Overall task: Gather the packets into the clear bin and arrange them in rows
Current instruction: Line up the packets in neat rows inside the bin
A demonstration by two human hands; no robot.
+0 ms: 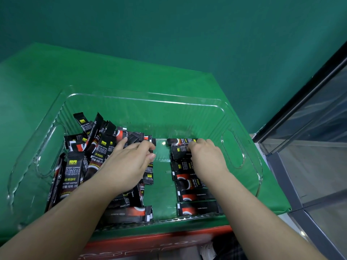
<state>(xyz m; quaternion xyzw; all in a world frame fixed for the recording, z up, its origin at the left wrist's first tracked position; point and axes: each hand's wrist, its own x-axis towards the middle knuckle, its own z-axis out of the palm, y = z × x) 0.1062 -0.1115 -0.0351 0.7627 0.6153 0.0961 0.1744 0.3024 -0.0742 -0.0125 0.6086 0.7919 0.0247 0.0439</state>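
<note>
A clear plastic bin (142,98) stands on the green table. Several black instant-coffee packets lie in a loose pile (88,152) in its left half. On the right, several packets lie flat in a neat row (189,184) running from front to back. My left hand (127,162) reaches into the pile's right edge, its fingers curled round a packet (149,173) that hangs below the palm. My right hand (204,156) rests on the far end of the row, fingertips bent onto the top packet (180,141).
The green table (112,72) ends just right of the bin, where a dark glass-fronted cabinet (309,137) stands. A red box (150,244) sits below the table's near edge. The bin has oval handle cut-outs on both end walls. A bare strip of bin floor separates pile and row.
</note>
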